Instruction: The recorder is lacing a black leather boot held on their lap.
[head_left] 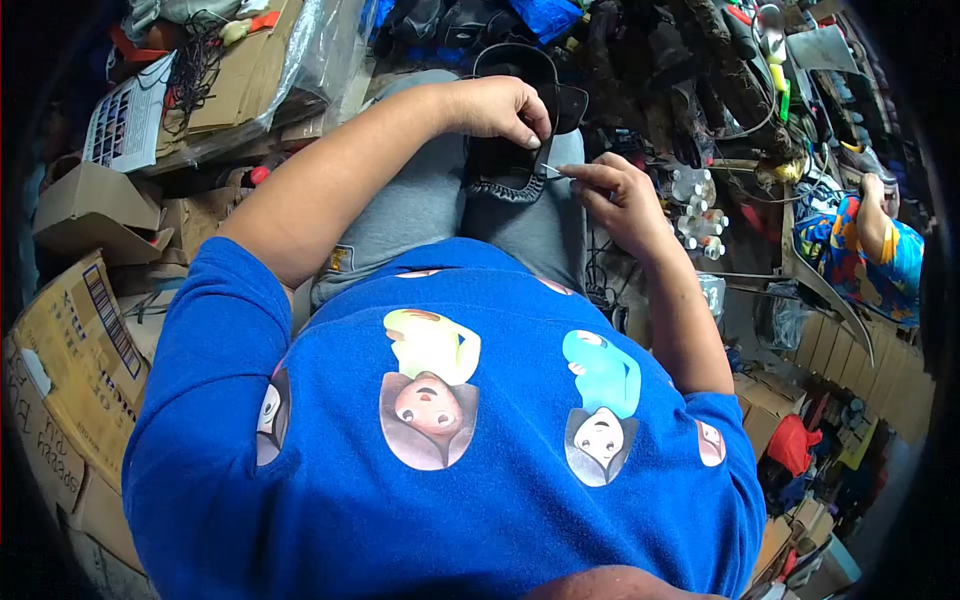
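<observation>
- From here I can't see what the cardboard box (pixel 97 210) at left holds; clear bottles (pixel 697 212) at right bunch too tightly to count.
- One black item (pixel 500 163) lies across the gray trousers (pixel 400 210), long axis running away from the torso, gathered edge nearest.
- Left hand (pixel 505 110), fingers curled, grips its side; right hand (pixel 620 195) pinches one thin tool (pixel 555 171), tip leftward.

I count | wearer's bare hands (pixel 512 110): 2 | black stitched piece (pixel 512 190): 1 | thin tool (pixel 553 170): 1 | other person (pixel 902 262) visible: 1
</observation>
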